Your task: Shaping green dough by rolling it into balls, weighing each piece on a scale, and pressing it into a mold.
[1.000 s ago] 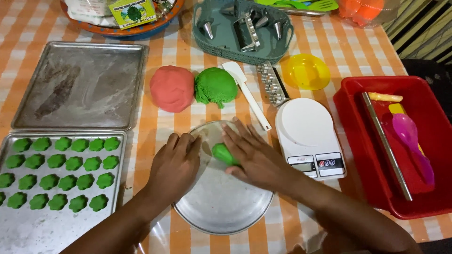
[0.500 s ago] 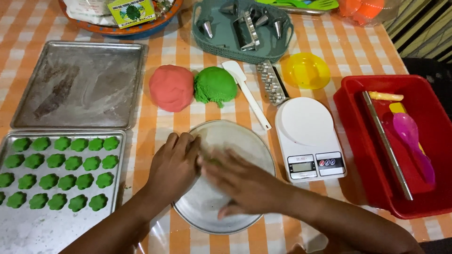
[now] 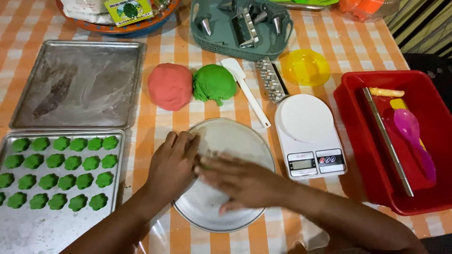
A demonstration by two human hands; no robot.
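We see both hands meet over the round metal plate (image 3: 235, 136) near the middle of the table. The left hand (image 3: 173, 165) lies flat at the plate's left rim, fingers together and pointing away. The right hand (image 3: 240, 181) is blurred and stretched flat across the plate, its fingertips touching the left hand's. We cannot tell whether either one holds anything; no dough shows between or under them, so if a piece is there, the palms hide it. Flat palms pressed low on a smooth plate would suit rolling or shaping a small piece, as we judge it.

Just beyond the plate sit a pink dough ball (image 3: 170, 86) and a green dough ball (image 3: 214, 83), touching each other and within easy reach. A white spatula (image 3: 246, 91) lies slantwise to their right. On the near left, a baking tray (image 3: 56, 226) carries rows of small green flower-shaped dough pieces (image 3: 61, 171), with bare metal left at its near end. Behind it lies a second, floured tray (image 3: 77, 84). To the right of the plate stands a white kitchen scale (image 3: 310, 134), then a red tub (image 3: 362, 141) holding a metal rod and a purple spoon.

The surface is a table under an orange-and-white checked cloth (image 3: 162, 127). Little of the room shows beyond it.
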